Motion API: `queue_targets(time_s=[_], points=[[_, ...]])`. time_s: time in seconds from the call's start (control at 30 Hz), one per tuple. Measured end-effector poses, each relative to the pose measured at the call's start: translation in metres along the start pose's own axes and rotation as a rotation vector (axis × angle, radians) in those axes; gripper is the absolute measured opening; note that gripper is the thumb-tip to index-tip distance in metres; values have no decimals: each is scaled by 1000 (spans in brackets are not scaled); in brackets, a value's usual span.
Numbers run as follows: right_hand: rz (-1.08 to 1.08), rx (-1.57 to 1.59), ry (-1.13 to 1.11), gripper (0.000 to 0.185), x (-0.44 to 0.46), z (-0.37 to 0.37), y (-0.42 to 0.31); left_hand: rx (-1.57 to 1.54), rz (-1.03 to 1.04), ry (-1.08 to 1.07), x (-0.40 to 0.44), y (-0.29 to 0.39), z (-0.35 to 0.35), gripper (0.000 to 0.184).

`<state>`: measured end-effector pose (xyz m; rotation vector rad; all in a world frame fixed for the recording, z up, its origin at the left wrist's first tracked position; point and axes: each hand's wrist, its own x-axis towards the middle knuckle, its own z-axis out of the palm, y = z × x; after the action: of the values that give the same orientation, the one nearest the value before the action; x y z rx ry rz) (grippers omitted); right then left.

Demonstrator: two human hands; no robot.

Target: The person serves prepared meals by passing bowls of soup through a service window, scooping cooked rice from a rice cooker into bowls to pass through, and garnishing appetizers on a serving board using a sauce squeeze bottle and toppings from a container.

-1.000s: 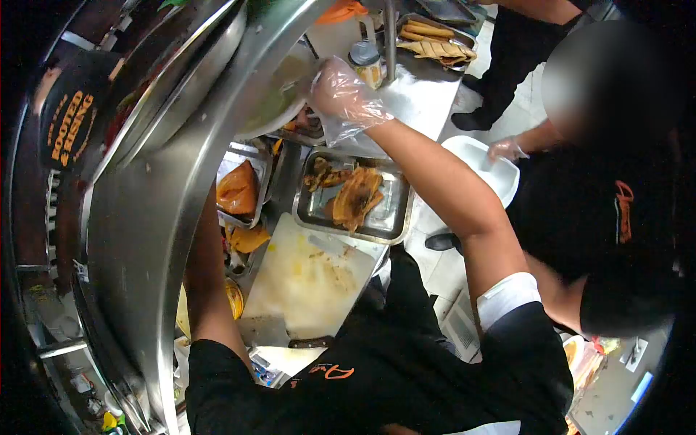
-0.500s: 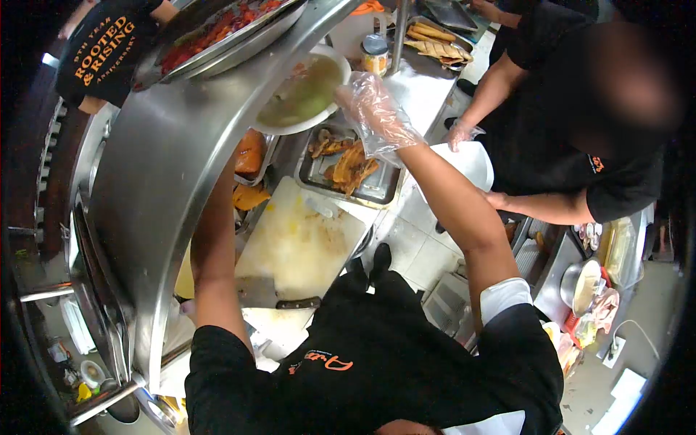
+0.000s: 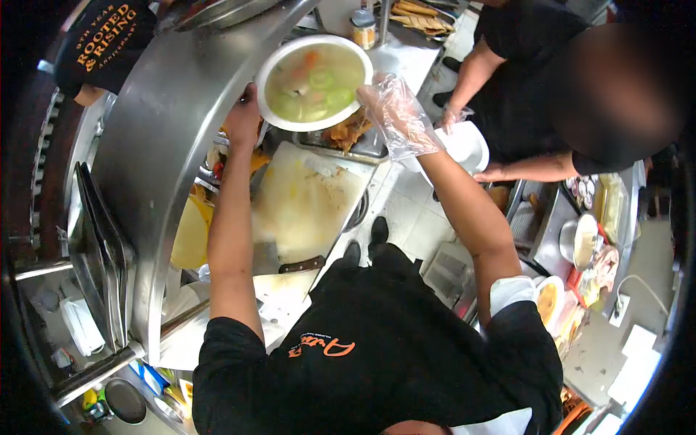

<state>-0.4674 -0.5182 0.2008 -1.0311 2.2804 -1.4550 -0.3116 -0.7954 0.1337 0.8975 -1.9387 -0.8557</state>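
A white bowl (image 3: 315,83) of greenish broth with green and orange pieces is between my hands, over the back of the counter. My bare left hand (image 3: 243,119) is closed on its left rim. On the right rim, my right hand (image 3: 395,112), in a clear plastic glove, grips the bowl. Partly under the bowl, a metal tray (image 3: 370,148) holds browned meat (image 3: 348,133). In front lies a stained white cutting board (image 3: 301,203), with a cleaver (image 3: 303,265) at its near edge.
A co-worker at the right holds a white container (image 3: 467,148) beside my right forearm. The steel shelf (image 3: 156,138) curves along my left. A jar (image 3: 363,29) and a tray of fried food (image 3: 428,22) are at the back. Another person's black shirt (image 3: 105,43) shows at upper left.
The bowl has come out from behind the steel shelf, toward the right, and now covers part of the meat tray. My left hand has come into view on its rim. The co-worker's container has shifted.
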Motion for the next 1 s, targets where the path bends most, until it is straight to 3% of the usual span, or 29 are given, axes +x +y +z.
queue_targets(time_s=[0.03,0.07,0.23,0.33,0.43,0.5,0.6,0.77,0.83,0.9,1.0], points=[[21,-14,-11,36,-8,-5,-6,-140,-125,1,-13,24,-4,29],[109,-3,-50,35,-15,-6,-6,-68,-121,-59,-18,33,-12,35],[206,-19,-9,37,-55,-5,-18,-188,-137,-108,-45,40,-23,32],[221,46,56,31,-76,3,-3,-166,-134,-109,-58,52,-28,32],[86,-2,66,29,-100,-1,2,-147,-126,-123,-79,71,-38,32],[116,24,93,26,-113,-5,0,-74,-31,-125,-89,82,-42,32],[192,41,169,18,-137,-8,0,-193,-78,-190,-94,51,-29,30],[-155,-209,175,27,-169,-18,67,-110,23,-172,-125,82,-34,31],[-33,-134,177,28,-189,-29,55,-66,69,-180,-134,88,-31,31],[247,94,190,28,-217,-47,-1,-87,87,-206,-147,99,-31,31],[281,113,264,28,-247,-59,-5,-149,70,-281,-166,114,-27,31]])
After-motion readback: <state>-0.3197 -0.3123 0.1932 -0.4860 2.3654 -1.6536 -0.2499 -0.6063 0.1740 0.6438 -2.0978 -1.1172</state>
